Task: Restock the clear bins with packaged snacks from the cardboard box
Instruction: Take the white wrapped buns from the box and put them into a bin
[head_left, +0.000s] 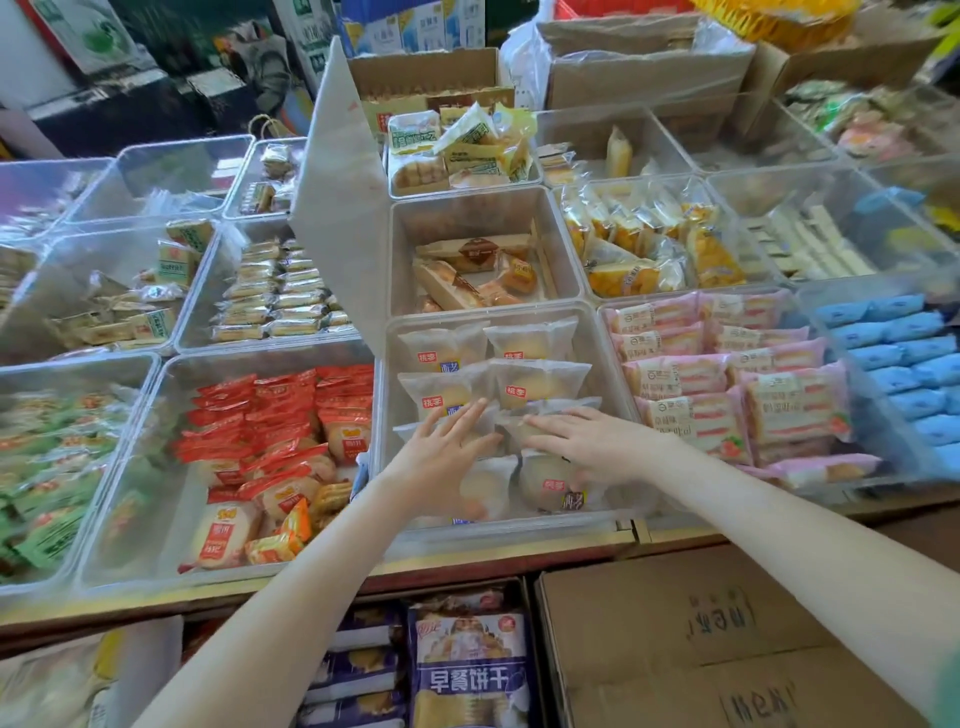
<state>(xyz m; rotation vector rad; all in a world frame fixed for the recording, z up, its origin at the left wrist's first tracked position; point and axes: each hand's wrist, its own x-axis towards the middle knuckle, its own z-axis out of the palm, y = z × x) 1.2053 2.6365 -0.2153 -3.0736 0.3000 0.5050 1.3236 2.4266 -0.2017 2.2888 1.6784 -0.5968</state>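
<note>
Centre near bin (519, 534): frosted packets (540, 382) in rows, nearly full.
Left hand (447, 441), right hand (589, 441): both flat, fingers straight, pressing packets, grasping nothing.
Box (701, 649): near right.
Risks: upright lid (337, 208) may drop onto the hands; slick packets may slide askew.

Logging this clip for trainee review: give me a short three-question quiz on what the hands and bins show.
1. True or false: the left hand and right hand are both open over the frosted packs.
2. The bin left of those holds packs that are: A blue, B red, C pink?
3. Fill in: the clear lid is ___ (raised/shut).
Key: 1 true; 2 B, the red packs; 3 raised.
</note>
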